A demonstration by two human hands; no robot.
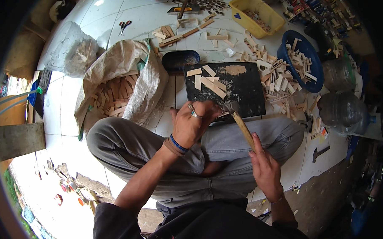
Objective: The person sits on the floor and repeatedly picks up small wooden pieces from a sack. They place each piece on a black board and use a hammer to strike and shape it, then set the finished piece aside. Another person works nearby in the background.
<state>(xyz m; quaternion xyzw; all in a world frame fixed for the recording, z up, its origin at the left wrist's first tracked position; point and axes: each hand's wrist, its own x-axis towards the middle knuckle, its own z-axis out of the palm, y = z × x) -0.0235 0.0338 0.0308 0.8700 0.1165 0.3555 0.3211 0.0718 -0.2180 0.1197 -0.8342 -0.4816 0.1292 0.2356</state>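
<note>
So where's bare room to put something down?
White floor tiles show bare left of the pale woven sack, below the clear plastic bag. More bare tile lies right of the dark-handled scissors. It's crowded with pale wooden sticks between the black rectangular board and round blue basin.

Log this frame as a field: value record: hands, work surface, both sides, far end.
Left hand: at the near edge of the black board; its hold is unclear
Right hand: grips a hammer by its wooden handle
Work surface: black board with loose wood pieces
Left side: open sack holding more wood
Right side: blue basin with wood strips; second hammer
Far end: scissors, yellow tub
</note>
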